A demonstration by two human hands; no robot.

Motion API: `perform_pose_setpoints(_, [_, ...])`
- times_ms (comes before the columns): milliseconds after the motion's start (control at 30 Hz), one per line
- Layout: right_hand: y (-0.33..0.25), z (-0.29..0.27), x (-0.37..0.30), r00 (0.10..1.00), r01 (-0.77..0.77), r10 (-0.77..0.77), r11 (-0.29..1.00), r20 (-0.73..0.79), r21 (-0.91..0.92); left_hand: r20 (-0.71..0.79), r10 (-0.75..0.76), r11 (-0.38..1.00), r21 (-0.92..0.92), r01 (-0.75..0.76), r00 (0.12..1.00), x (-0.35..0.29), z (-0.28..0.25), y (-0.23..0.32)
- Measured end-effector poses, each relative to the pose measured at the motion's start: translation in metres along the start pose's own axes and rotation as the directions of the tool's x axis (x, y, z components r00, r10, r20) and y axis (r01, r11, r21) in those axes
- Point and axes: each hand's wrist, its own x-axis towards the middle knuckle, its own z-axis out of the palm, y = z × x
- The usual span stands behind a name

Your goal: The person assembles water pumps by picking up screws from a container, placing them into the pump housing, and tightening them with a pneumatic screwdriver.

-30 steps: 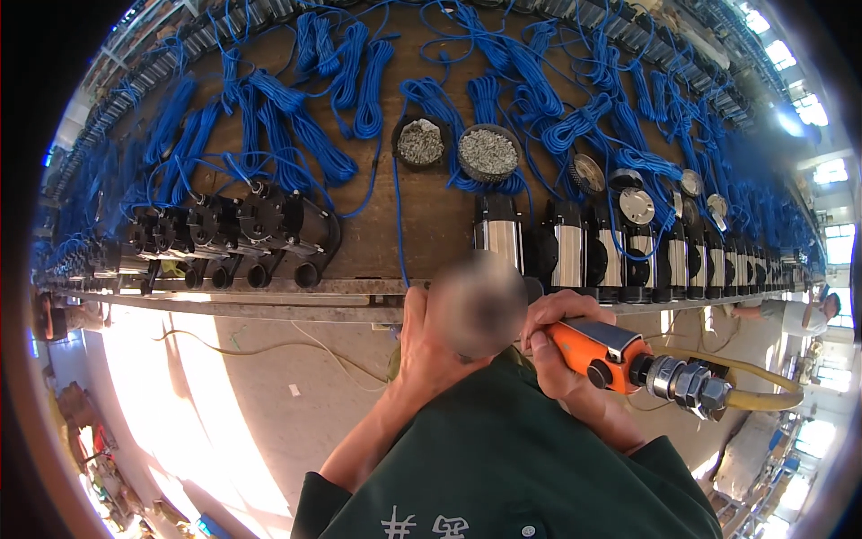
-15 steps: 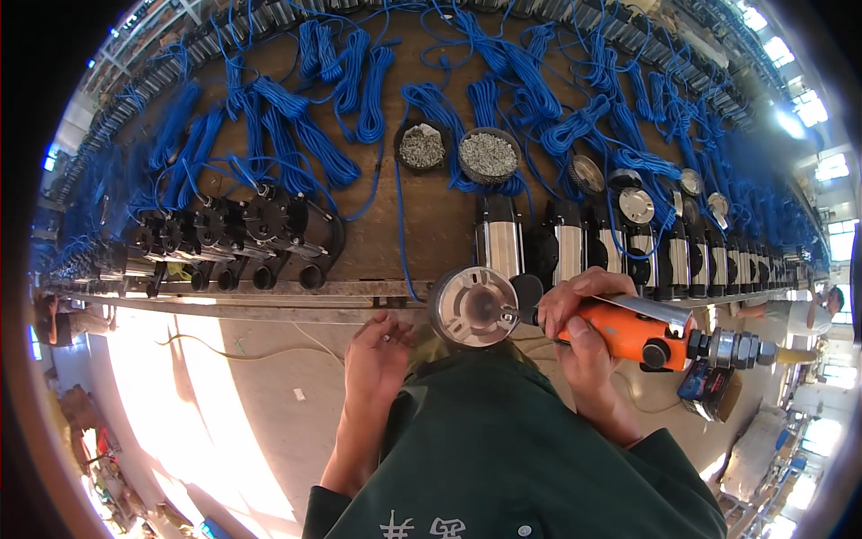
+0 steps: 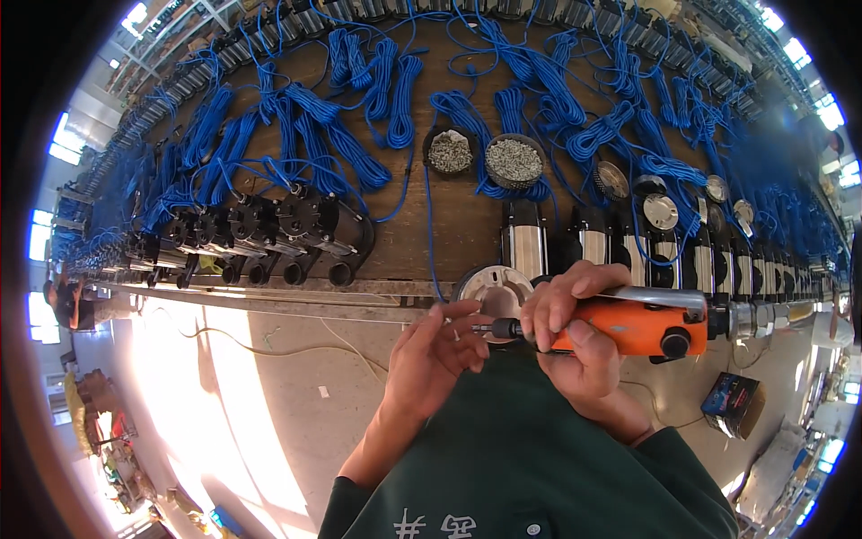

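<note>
1. Right hand [image 3: 579,331]: wrapped around an orange power screwdriver [image 3: 633,328]; its bit [image 3: 483,329] points left, just in front of a round metal housing [image 3: 476,284] at the bench [image 3: 458,235] edge.
2. Left hand [image 3: 429,366]: fingers partly curled at the bit's tip; a small pale piece [image 3: 456,335] shows among them; whether it is pinched cannot be told.
3. Beyond: two bowls [image 3: 451,153] [image 3: 514,162] of small metal parts; coiled blue cables [image 3: 404,103]; black-and-silver cylindrical units [image 3: 523,249].

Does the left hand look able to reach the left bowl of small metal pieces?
Probably yes: this bowl is uncovered, with just the table edge and a thin blue cable between it and the left hand.
</note>
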Motion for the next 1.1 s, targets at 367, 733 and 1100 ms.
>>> perform_pose_setpoints(367, [0.002, -0.003, -0.002, 0.999, -0.016, 0.017, 0.999, -0.036, 0.030, 0.158, 0.092, 0.961, 0.246, -0.130, 0.983, 0.001, 0.001, -0.009])
perform_pose_setpoints(733, [0.004, -0.014, -0.004, 0.996, 0.088, -0.088, 0.996, -0.011, -0.019, 0.016, 0.056, 0.945, 0.323, -0.058, 0.998, 0.017, 0.010, -0.010])
perform_pose_setpoints(1100, [0.038, -0.046, 0.021, 0.992, 0.125, -0.116, 0.977, 0.057, -0.174, 0.474, 0.444, 0.088, 0.821, -0.564, 0.760, 0.069, 0.003, 0.010])
